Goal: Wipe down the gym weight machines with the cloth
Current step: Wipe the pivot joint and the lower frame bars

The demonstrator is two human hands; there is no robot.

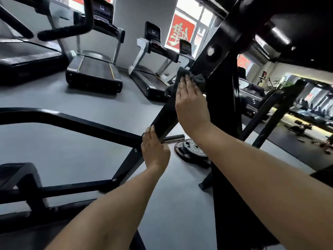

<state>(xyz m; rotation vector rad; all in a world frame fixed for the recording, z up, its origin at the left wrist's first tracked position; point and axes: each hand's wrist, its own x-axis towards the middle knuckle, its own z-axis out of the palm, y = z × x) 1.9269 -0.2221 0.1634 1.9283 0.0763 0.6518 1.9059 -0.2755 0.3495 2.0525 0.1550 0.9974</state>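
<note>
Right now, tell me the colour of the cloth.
Dark grey. The cloth shows best in the head view, pressed on the black bar under the right hand.

A gym is shown. Two treadmills [93, 73] [149, 69] are lined up at 11 and 12 o'clock, before a window [201, 17]. A black steel weight-machine frame [223, 98] is seen at 1 o'clock. Weight plates [191, 148] are laid on the grey floor [72, 150] at 5 o'clock. What looks like a mirrored wall [315, 98] is seen at 3 o'clock.

Bright daylight from windows [205, 17], blown-out glare, wide-angle edge bending, soft blur
</note>
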